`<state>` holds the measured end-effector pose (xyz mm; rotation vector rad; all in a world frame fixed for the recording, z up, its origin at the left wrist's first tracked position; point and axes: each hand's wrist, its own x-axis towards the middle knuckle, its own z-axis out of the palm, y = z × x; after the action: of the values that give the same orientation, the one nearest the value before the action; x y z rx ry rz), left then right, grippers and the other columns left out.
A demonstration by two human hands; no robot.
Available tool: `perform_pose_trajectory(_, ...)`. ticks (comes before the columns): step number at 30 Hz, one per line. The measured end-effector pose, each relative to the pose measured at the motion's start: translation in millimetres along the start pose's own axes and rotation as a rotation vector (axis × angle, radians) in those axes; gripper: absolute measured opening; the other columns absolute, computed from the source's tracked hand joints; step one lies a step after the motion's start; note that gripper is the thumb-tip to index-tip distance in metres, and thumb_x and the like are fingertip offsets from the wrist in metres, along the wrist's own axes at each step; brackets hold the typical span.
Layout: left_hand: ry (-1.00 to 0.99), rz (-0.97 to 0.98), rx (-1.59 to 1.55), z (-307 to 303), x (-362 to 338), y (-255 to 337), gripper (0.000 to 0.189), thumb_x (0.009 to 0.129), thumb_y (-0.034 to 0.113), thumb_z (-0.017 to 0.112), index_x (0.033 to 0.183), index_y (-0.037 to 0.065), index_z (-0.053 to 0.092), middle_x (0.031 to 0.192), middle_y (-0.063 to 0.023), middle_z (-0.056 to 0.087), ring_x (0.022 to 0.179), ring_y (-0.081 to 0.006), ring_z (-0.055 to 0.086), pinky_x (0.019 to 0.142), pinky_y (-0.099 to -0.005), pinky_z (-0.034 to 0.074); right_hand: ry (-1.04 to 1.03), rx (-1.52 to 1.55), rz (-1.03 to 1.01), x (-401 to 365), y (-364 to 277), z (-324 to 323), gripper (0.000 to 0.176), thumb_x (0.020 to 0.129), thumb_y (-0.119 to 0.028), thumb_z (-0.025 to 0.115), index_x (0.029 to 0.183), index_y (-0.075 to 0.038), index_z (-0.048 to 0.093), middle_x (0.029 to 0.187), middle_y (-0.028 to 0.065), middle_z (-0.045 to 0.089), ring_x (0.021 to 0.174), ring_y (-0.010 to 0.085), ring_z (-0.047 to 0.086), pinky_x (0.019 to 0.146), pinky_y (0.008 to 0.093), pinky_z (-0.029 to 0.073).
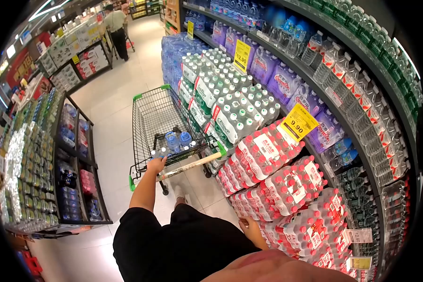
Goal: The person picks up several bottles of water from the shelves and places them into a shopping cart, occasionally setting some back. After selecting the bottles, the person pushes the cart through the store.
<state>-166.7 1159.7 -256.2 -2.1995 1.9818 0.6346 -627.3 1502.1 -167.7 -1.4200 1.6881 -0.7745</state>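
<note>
A wire shopping cart (148, 113) with green corners stands in front of me, its pale handle (190, 167) toward me. My left hand (156, 164) is closed on the cart's near edge, just past the handle's left end. Right by its fingers, inside the cart, are bottles with white caps (163, 151) and large blue-capped bottles (177, 139). Low on my right side, my right hand (250, 229) is loosely curled, fingers apart, beside the stacked packs of red-capped water bottles (254, 202). Nothing shows in it.
Packs of white-capped bottles (235, 113) are stacked along the cart's right side. Behind them runs a tall shelf with purple packs (279, 80) and yellow price signs (298, 122). A rack of cans (28, 174) lines the left. Far up the aisle, a person (117, 30) stands.
</note>
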Motion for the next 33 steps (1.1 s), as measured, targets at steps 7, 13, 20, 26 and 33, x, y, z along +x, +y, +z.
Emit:
perform_pose_trajectory(7,-0.082,0.028,-0.046,-8,-20,3,0.061,0.096,0.064,0.031,0.126,0.022,0.063,0.119,-0.0099,0.067,0.113,-0.0327,0.061,0.094,-0.0449,0.047,-0.006,0.060,0.058,-5,6,8,0.024,0.088,-0.011,0.067,0.108,0.003,0.065,0.093,0.0165,0.072,0.086,0.0238,0.071,0.076,0.0321,0.056)
perform_pose_trajectory(13,-0.181,0.161,-0.117,-11,-20,-11,0.057,0.093,0.065,0.041,0.130,0.027,0.061,0.124,-0.0089,0.065,0.116,-0.0324,0.059,0.095,-0.0421,0.048,-0.026,-0.014,-0.021,46,-24,18,0.025,0.088,-0.013,0.066,0.108,0.002,0.066,0.093,0.0160,0.072,0.087,0.0245,0.071,0.078,0.0334,0.055)
perform_pose_trajectory(20,-0.147,0.233,-0.153,-19,-31,-14,0.056,0.093,0.063,0.045,0.124,0.022,0.065,0.114,-0.0103,0.069,0.104,-0.0313,0.064,0.086,-0.0425,0.051,-0.189,0.000,-0.062,117,-65,55,0.024,0.089,-0.013,0.066,0.109,0.000,0.065,0.096,0.0161,0.072,0.089,0.0250,0.070,0.080,0.0329,0.054)
perform_pose_trajectory(26,-0.162,0.258,-0.185,-10,-19,-23,0.052,0.093,0.059,0.050,0.123,0.020,0.065,0.111,-0.0125,0.069,0.103,-0.0333,0.064,0.085,-0.0434,0.051,-0.128,-0.005,-0.238,181,-92,88,0.027,0.085,-0.011,0.068,0.109,-0.001,0.063,0.094,0.0159,0.065,0.083,0.0273,0.066,0.077,0.0337,0.053)
perform_pose_trajectory(33,-0.224,0.389,-0.271,-5,6,-38,0.054,0.089,0.057,0.058,0.117,0.012,0.069,0.108,-0.0156,0.070,0.099,-0.0343,0.065,0.085,-0.0426,0.052,-0.015,-0.182,-0.405,225,-134,106,0.032,0.080,-0.009,0.068,0.111,-0.003,0.062,0.104,0.0148,0.063,0.091,0.0282,0.062,0.075,0.0353,0.052)
